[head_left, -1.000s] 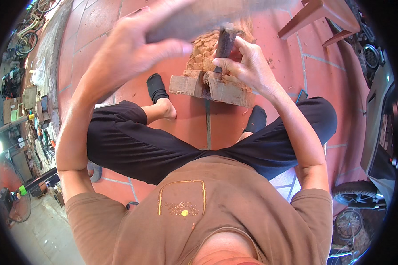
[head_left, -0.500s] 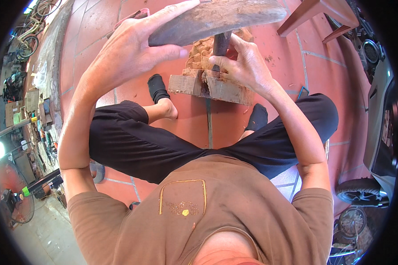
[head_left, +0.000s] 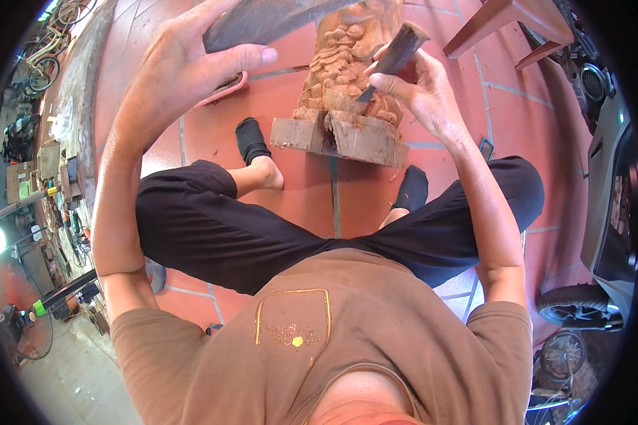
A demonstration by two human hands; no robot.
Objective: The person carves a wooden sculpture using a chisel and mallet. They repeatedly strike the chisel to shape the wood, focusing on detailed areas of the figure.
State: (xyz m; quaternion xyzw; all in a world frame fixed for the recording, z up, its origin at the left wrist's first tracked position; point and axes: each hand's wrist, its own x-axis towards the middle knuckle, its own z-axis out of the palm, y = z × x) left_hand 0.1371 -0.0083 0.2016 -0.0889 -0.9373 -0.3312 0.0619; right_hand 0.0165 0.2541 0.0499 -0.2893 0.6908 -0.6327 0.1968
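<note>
My left hand (head_left: 184,60) grips a long, flat grey-brown wooden mallet (head_left: 269,25), thumb along its lower edge; part of it runs out at the top of the view. In my right hand (head_left: 429,92) is a dark chisel (head_left: 402,51), pinched between thumb and fingers. It leans, with its thick butt end up to the right and its narrow tip at the carved wood. That wood carving (head_left: 339,71), reddish-brown with rounded, scale-like relief, stands between my feet on a rough, split block base (head_left: 298,133). The mallet is apart from the chisel.
Red tiles (head_left: 290,205) make up the floor. A reddish-brown chair (head_left: 507,28) stands at the upper right and a motorbike (head_left: 606,198) at the far right. Behind my left wrist lies a reddish sandal-like item (head_left: 230,88). Tools and clutter line the left side, with a fan (head_left: 32,319) below.
The mallet and my left hand have moved up and left, uncovering more of the carving. My right hand has shifted right, and the chisel has gone from nearly upright to tilted.
</note>
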